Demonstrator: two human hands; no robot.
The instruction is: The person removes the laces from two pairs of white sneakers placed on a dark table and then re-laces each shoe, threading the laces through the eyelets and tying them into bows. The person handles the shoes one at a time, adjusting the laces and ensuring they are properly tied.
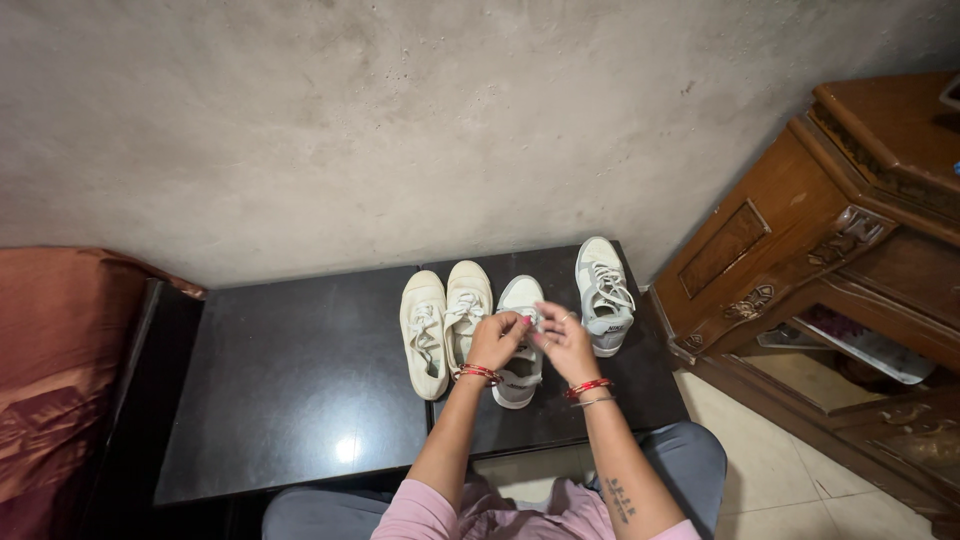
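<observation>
Four pale sneakers stand side by side on a black glossy table (290,380). A cream pair (443,318) is at the left. A white and grey sneaker (519,345) lies under my hands, and its mate (603,293) stands apart at the right. My left hand (496,340) and my right hand (565,342) meet over the middle sneaker, fingers pinched on its white laces. Both wrists wear red bangles. The sneaker's lace area is hidden by my hands.
A bare grey concrete wall (450,120) rises behind the table. A carved brown wooden cabinet (820,260) stands at the right on a tiled floor (790,490). A rust-coloured cushion (60,360) lies at the left. My knees are below the table's near edge.
</observation>
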